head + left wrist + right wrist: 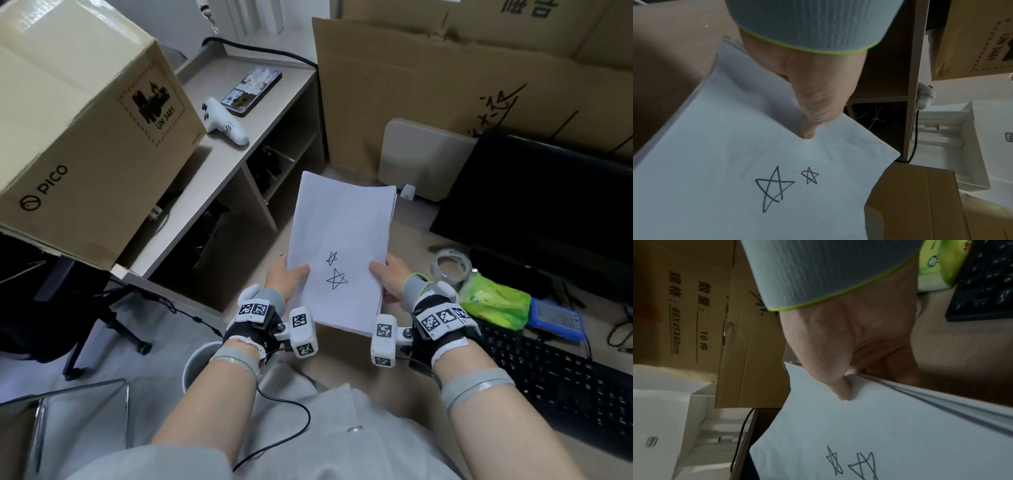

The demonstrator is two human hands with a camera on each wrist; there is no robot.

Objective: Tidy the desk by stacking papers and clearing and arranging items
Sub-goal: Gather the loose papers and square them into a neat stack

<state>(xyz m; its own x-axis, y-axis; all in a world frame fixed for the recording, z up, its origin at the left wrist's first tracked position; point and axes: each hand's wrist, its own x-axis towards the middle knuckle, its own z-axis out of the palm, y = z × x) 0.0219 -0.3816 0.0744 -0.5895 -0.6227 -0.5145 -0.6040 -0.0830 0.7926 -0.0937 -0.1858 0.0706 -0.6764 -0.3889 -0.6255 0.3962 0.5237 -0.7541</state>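
The big PICO cardboard box (78, 137) sits up on the shelf unit (219, 164), way off to the left of the paper stack (342, 246). The black monitor (541, 205) is off to the right of the stack, and the black keyboard (555, 380) is right of it too, nearer the person. The stack itself is held up in the air above the surface (411, 219), top sheet showing two pen-drawn stars. The left hand (286, 279) has its grip clamped on the stack's left edge, thumb flat on the top sheet, the other fingers hidden underneath. The right hand (390, 275) does the same on the right edge, thumb on top, and its wrist view shows the sheet edges fanned a bit there. The green tissue pack (493, 303) lies just right of the stack, with the clear tape roll (450, 265) right beside it. The white controller (222, 123) and a phone (251, 89) lie on the shelf top, up and left of the stack.
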